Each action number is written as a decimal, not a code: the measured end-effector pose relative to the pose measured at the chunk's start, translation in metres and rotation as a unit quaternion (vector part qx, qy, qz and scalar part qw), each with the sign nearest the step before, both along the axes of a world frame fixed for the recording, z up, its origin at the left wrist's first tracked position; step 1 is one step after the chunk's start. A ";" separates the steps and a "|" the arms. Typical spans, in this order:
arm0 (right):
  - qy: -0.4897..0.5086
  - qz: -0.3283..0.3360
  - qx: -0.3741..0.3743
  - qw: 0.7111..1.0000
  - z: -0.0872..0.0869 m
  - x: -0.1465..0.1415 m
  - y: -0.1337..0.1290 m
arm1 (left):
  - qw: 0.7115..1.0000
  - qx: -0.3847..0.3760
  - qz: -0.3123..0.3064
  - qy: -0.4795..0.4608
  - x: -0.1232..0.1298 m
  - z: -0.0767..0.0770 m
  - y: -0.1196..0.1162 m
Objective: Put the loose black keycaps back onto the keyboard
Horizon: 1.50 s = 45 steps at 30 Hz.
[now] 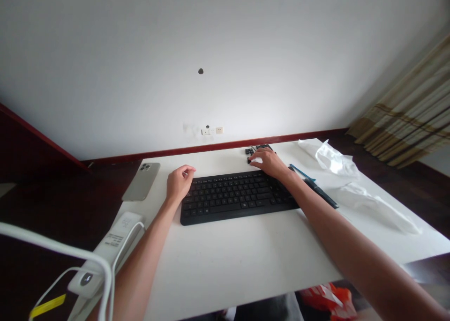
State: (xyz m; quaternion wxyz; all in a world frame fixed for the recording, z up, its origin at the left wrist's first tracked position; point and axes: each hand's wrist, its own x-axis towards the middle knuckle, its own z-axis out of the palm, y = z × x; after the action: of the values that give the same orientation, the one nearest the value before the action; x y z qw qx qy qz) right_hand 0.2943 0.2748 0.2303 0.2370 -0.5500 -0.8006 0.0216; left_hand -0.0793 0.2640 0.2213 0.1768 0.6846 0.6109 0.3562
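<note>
A black keyboard (228, 194) lies flat on the white table (225, 260). At its upper left corner is my left hand (179, 184), fingers curled closed; whether anything is inside them is hidden. My right hand (269, 162) reaches over the keyboard's right part and covers some of it. Thumb and forefinger close on a small black piece that looks like a keycap (249, 160). More small black keycaps (249, 151) lie on the table just behind that hand, partly covered by it.
A phone (142, 181) lies face down at the left, behind a white power strip (105, 255) with a white cable (56, 245). Right of the keyboard are a blue stick-like tool (302, 172), a dark strip (319, 193) and crumpled white plastic (333, 159). A wall (140, 77) stands behind.
</note>
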 end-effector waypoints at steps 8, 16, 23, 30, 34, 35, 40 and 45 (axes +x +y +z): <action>0.025 -0.004 -0.033 0.999 0.011 -0.006 -0.007 | 1.000 0.006 0.003 0.006 -0.001 -0.001 0.001; 0.087 -0.014 -0.016 0.996 0.046 0.012 -0.024 | 0.981 0.110 -0.093 0.131 0.017 0.030 -0.023; 0.109 0.067 -0.195 0.972 0.060 0.056 -0.054 | 0.902 0.039 -0.357 0.239 0.058 0.042 -0.068; 0.196 0.119 -0.338 0.913 0.053 0.065 -0.070 | 0.884 -0.046 -0.362 0.293 0.066 0.030 -0.069; 0.174 0.127 -0.327 0.920 0.056 0.061 -0.072 | 0.879 -0.052 -0.361 0.307 0.063 0.033 -0.065; 0.167 0.127 -0.323 0.923 0.057 0.059 -0.073 | 0.878 -0.052 -0.362 0.309 0.063 0.034 -0.064; 0.127 0.121 -0.302 0.937 0.062 0.053 -0.079 | 0.882 -0.044 -0.354 0.309 0.066 0.037 -0.063; 0.096 0.110 -0.287 0.947 0.062 0.051 -0.081 | 0.886 -0.036 -0.356 0.295 0.066 0.038 -0.062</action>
State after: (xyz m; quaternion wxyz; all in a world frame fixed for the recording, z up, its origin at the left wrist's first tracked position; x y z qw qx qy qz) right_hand 0.3450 0.1940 0.2921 0.1410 -0.4985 -0.7897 0.3287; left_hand -0.0132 0.2017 0.2592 0.1276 0.9226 0.3629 0.0288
